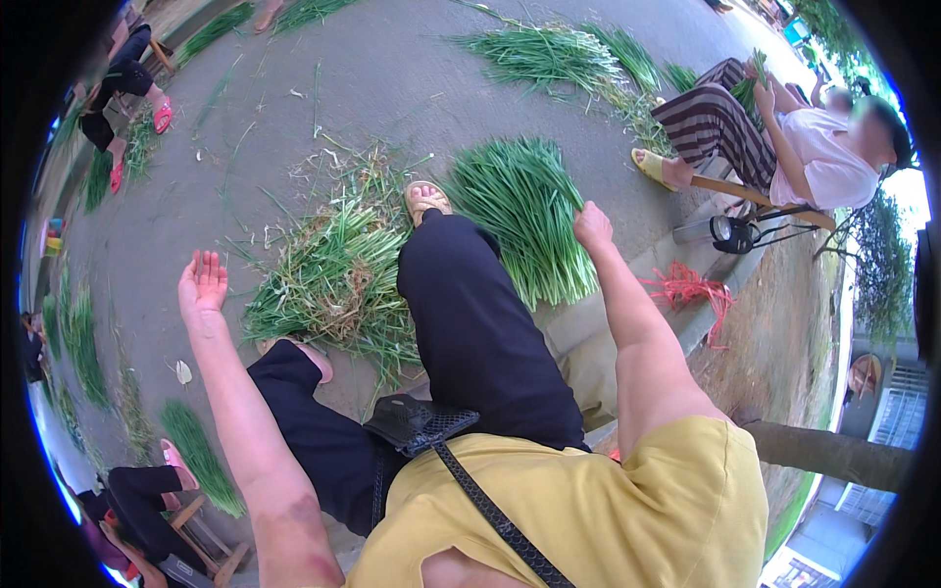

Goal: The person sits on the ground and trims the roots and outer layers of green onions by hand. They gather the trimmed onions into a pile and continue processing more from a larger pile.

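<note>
My left hand (pixel 204 282) is held out over the pavement, palm up, fingers stretched and nothing in it. It is nearest to a loose, tangled heap of green and yellowed chives (pixel 328 269) with dry trimmings. My right hand (pixel 592 227) is closed at the edge of a neat, thick pile of long green chives (pixel 515 211). Some leaf tips run into its fist; the rest of its grip is hidden. The pile lies with its pale stem ends toward me, beside my sandalled foot (pixel 427 200).
Red plastic ties (pixel 691 289) lie on the kerb to my right. A person in striped trousers (pixel 720 113) sits at the right with greens in hand, near a metal flask (pixel 701 232). More chive bundles (pixel 549 54) lie farther off. Other people sit along the left. A black bag (pixel 417 423) rests on my lap.
</note>
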`<action>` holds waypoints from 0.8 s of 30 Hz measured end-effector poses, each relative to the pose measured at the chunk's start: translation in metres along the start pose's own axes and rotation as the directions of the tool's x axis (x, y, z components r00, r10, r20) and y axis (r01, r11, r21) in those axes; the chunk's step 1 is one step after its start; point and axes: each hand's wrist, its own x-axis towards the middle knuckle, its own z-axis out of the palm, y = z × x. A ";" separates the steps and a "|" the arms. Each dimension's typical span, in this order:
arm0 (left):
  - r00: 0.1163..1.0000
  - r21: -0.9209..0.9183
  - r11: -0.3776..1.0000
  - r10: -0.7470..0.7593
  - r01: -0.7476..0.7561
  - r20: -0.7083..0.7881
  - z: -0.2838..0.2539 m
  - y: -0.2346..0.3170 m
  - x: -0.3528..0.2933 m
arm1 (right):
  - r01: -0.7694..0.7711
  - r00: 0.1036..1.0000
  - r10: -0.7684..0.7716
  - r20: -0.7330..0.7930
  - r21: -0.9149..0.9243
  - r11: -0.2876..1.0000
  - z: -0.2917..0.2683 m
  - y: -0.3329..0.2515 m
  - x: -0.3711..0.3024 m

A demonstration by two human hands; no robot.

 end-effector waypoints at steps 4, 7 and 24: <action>1.000 0.084 0.996 0.003 -0.005 0.021 -0.005 -0.007 0.011 | 0.004 0.999 0.000 0.041 -0.109 0.994 0.030 0.035 -0.025; 0.999 0.148 0.989 0.000 -0.006 0.036 -0.002 -0.017 0.016 | -0.062 0.996 0.072 0.050 -0.169 0.984 0.051 0.045 -0.045; 0.985 0.409 0.904 0.060 -0.123 0.164 0.009 -0.051 -0.013 | -0.204 0.919 0.226 0.322 -0.101 0.974 0.108 0.086 0.004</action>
